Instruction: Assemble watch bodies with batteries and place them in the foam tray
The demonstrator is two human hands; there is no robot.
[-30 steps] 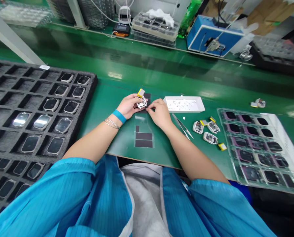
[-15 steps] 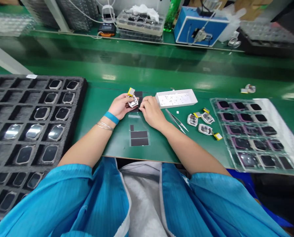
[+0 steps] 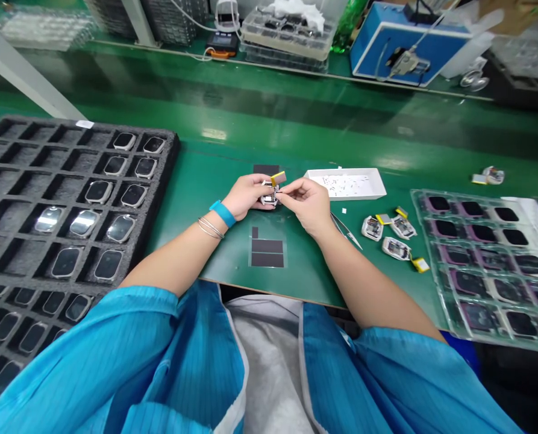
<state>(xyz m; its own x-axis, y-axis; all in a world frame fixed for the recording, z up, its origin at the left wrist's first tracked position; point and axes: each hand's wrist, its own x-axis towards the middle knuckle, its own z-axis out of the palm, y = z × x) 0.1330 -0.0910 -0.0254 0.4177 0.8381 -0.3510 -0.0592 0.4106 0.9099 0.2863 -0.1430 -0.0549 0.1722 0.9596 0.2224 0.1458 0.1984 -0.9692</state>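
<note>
My left hand (image 3: 248,196) grips a small metal watch module (image 3: 269,198) with a yellow-tabbed battery (image 3: 278,178) sticking out at its top. My right hand (image 3: 307,202) meets it from the right, fingertips pinched on the module's edge. Below the hands, dark rectangular pads (image 3: 267,253) lie on a clear film on the green mat, and another dark pad (image 3: 265,170) shows just above them. Steel tweezers (image 3: 346,230) lie close to my right hand. Further right are several similar modules, including one (image 3: 372,228) and another (image 3: 396,248).
A white tray (image 3: 345,183) holding tiny pieces stands beyond my right hand. A black foam tray (image 3: 79,199) of watch casings fills the left, and a clear blister tray (image 3: 481,265) of dark parts sits right. A blue device (image 3: 408,51) stands across a green conveyor.
My right hand has risen from the mat to pinch the module. The module has shifted right and turned, swinging its yellow tab from upper left to upper right. The view has also shifted slightly.
</note>
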